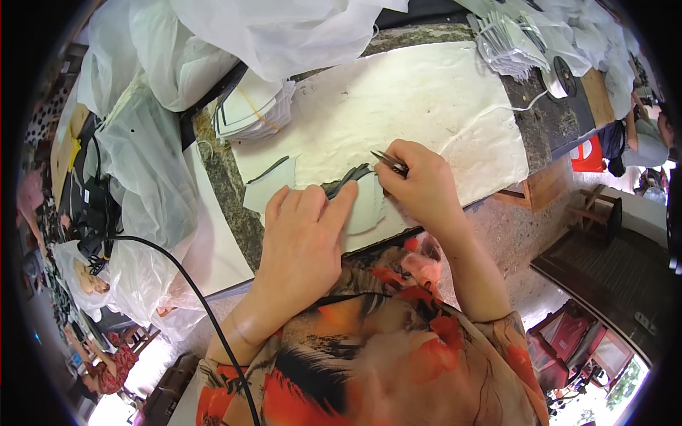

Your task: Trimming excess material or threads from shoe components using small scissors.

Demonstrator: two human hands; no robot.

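Observation:
My right hand is closed on a small dark tool with pointed tips; its exact kind is partly hidden by the fingers. The tips point left, just above a pale flat piece with a dark strip along its upper edge. Across that strip and piece lies my left hand, fingers stretched and pressing down, the index fingertip near the strip. Partly under the left fingers, a second pale piece carries a similar dark strip on its upper left.
A banded stack of pale pieces stands at the back left of the white work sheet. Another bundle sits back right, near a white cord. Plastic bags crowd the left. A black cable crosses my left forearm.

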